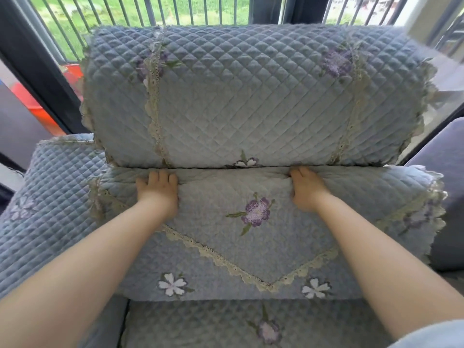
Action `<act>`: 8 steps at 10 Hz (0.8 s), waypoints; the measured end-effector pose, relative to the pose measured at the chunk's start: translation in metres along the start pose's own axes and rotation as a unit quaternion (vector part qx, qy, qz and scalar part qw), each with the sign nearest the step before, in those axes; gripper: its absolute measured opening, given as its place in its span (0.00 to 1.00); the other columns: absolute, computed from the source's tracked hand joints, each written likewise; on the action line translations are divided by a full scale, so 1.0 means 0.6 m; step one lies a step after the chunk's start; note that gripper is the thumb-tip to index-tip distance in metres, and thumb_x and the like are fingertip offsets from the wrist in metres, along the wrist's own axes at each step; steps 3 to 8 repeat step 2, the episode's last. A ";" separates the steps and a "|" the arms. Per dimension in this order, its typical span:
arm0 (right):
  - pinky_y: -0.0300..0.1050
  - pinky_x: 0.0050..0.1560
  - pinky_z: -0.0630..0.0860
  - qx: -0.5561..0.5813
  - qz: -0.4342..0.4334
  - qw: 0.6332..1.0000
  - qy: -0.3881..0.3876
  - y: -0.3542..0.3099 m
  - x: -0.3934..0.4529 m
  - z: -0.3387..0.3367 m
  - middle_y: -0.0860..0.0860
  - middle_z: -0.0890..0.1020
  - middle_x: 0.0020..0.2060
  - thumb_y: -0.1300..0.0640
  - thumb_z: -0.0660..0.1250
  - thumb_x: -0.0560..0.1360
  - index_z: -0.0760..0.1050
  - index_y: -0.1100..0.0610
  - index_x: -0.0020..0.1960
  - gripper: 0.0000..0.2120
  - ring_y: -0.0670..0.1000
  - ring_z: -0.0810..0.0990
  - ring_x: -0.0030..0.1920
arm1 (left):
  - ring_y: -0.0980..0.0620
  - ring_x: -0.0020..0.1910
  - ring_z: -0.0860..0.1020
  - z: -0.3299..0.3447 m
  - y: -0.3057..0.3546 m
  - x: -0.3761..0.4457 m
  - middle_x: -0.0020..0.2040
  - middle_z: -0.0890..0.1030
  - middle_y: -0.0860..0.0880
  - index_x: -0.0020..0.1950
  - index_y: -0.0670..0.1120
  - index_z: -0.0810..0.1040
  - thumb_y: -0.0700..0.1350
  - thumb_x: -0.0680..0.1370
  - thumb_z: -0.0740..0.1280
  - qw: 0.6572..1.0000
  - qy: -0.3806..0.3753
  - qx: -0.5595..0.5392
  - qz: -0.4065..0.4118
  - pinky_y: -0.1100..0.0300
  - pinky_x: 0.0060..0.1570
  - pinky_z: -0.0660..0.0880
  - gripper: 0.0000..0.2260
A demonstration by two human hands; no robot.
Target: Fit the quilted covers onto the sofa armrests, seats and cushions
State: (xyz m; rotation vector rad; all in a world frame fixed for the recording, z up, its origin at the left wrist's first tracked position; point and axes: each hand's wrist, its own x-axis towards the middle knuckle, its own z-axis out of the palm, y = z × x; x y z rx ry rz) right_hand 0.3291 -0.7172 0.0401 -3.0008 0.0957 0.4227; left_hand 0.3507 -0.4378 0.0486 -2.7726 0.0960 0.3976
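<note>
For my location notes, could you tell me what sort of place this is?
Probably a home living room beside a balcony: a sofa under quilted covers, dark sliding-door frames, and a metal railing with greenery beyond.

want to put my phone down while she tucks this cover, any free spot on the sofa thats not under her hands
Free: the covered armrest on the left, and the seat cover below the cushion's front edge. Crowded: the seam under the back cushion, where the left hand and right hand press into the cushion cover.

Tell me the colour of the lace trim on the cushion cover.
Cream lace trim on the blue-grey cushion cover; head view.
</note>
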 end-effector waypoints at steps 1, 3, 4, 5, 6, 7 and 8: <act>0.43 0.68 0.59 -0.004 -0.015 1.000 -0.007 0.002 -0.021 -0.010 0.56 0.59 0.72 0.61 0.59 0.75 0.55 0.59 0.73 0.28 0.57 0.60 0.70 | 0.43 0.67 0.62 -0.037 -0.002 -0.017 0.66 0.63 0.42 0.67 0.41 0.61 0.43 0.77 0.57 0.998 0.033 -0.028 0.053 0.51 0.61 0.66 0.19; 0.40 0.65 0.61 0.072 -0.026 0.997 0.029 0.000 -0.038 -0.039 0.57 0.61 0.71 0.66 0.59 0.73 0.58 0.58 0.73 0.29 0.57 0.62 0.70 | 0.43 0.67 0.61 -0.103 0.008 -0.011 0.65 0.64 0.42 0.65 0.40 0.64 0.39 0.76 0.57 0.977 0.130 -0.142 0.096 0.50 0.60 0.66 0.17; 0.40 0.65 0.61 0.072 -0.026 0.997 0.029 0.000 -0.038 -0.039 0.57 0.61 0.71 0.66 0.59 0.73 0.58 0.58 0.73 0.29 0.57 0.62 0.70 | 0.43 0.67 0.61 -0.103 0.008 -0.011 0.65 0.64 0.42 0.65 0.40 0.64 0.39 0.76 0.57 0.977 0.130 -0.142 0.096 0.50 0.60 0.66 0.17; 0.40 0.65 0.61 0.072 -0.026 0.997 0.029 0.000 -0.038 -0.039 0.57 0.61 0.71 0.66 0.59 0.73 0.58 0.58 0.73 0.29 0.57 0.62 0.70 | 0.43 0.67 0.61 -0.103 0.008 -0.011 0.65 0.64 0.42 0.65 0.40 0.64 0.39 0.76 0.57 0.977 0.130 -0.142 0.096 0.50 0.60 0.66 0.17; 0.40 0.65 0.61 0.072 -0.026 0.997 0.029 0.000 -0.038 -0.039 0.57 0.61 0.71 0.66 0.59 0.73 0.58 0.58 0.73 0.29 0.57 0.62 0.70 | 0.43 0.67 0.61 -0.103 0.008 -0.011 0.65 0.64 0.42 0.65 0.40 0.64 0.39 0.76 0.57 0.977 0.130 -0.142 0.096 0.50 0.60 0.66 0.17; 0.40 0.65 0.61 0.072 -0.026 0.997 0.029 0.000 -0.038 -0.039 0.57 0.61 0.71 0.66 0.59 0.73 0.58 0.58 0.73 0.29 0.57 0.62 0.70 | 0.43 0.67 0.61 -0.103 0.008 -0.011 0.65 0.64 0.42 0.65 0.40 0.64 0.39 0.76 0.57 0.977 0.130 -0.142 0.096 0.50 0.60 0.66 0.17; 0.40 0.65 0.61 0.072 -0.026 0.997 0.029 0.000 -0.038 -0.039 0.57 0.61 0.71 0.66 0.59 0.73 0.58 0.58 0.73 0.29 0.57 0.62 0.70 | 0.43 0.67 0.61 -0.103 0.008 -0.011 0.65 0.64 0.42 0.65 0.40 0.64 0.39 0.76 0.57 0.977 0.130 -0.142 0.096 0.50 0.60 0.66 0.17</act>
